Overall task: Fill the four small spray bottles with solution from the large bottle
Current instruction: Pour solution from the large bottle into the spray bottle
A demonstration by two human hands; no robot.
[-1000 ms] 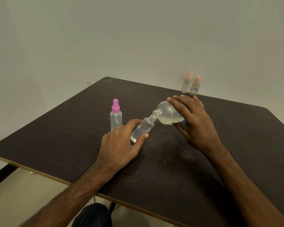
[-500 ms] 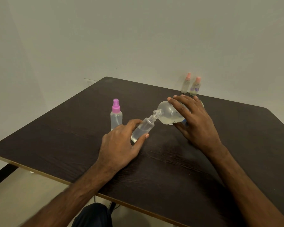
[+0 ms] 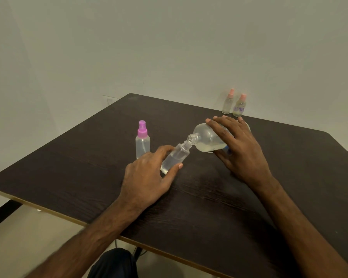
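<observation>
My left hand (image 3: 149,177) grips an uncapped small clear bottle (image 3: 174,158), tilted with its neck pointing up and to the right. My right hand (image 3: 239,149) holds the large clear bottle (image 3: 206,139) tipped on its side, its open mouth touching the small bottle's neck. Pale liquid lies in the lower side of the large bottle and at the bottom of the small one. A small spray bottle with a purple cap (image 3: 142,140) stands upright just left of my left hand. Two small spray bottles with pink caps (image 3: 228,102) (image 3: 239,106) stand at the table's far edge.
The dark wooden table (image 3: 209,207) stands against a plain pale wall. Its front edge runs diagonally from the left to the lower right. A dark-clothed knee (image 3: 113,263) shows below that edge.
</observation>
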